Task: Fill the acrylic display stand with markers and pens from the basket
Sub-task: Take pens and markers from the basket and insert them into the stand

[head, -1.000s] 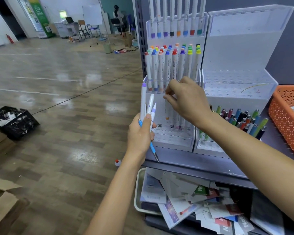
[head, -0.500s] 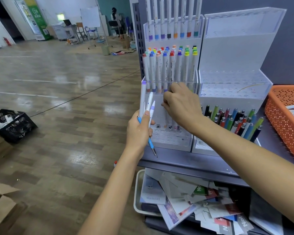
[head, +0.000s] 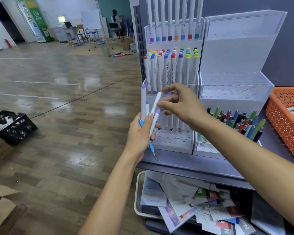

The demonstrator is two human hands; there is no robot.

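Observation:
My left hand (head: 141,133) grips a bundle of white markers (head: 143,102) with lilac caps, plus a blue pen (head: 152,147) pointing down. My right hand (head: 183,106) hovers just right of the bundle, thumb and fingers spread at the marker tops and holding nothing. Behind both hands stands the left acrylic stand (head: 173,143). Its upper tiers are packed with colour-capped markers (head: 170,70), and a few stand in its lowest tier. The right acrylic stand (head: 234,89) holds several coloured pens (head: 241,121) low down. The orange basket (head: 282,119) sits at the far right.
Both stands rest on a grey shelf (head: 185,163). Below it a white tray (head: 137,200) holds loose booklets. A black crate (head: 12,128) and cardboard boxes (head: 0,209) lie on the wooden floor at the left. A person sits far back in the room.
My right hand has pulled back out of the left stand's lowest tier and come over to the tops of the markers in my left hand. My left hand stays put.

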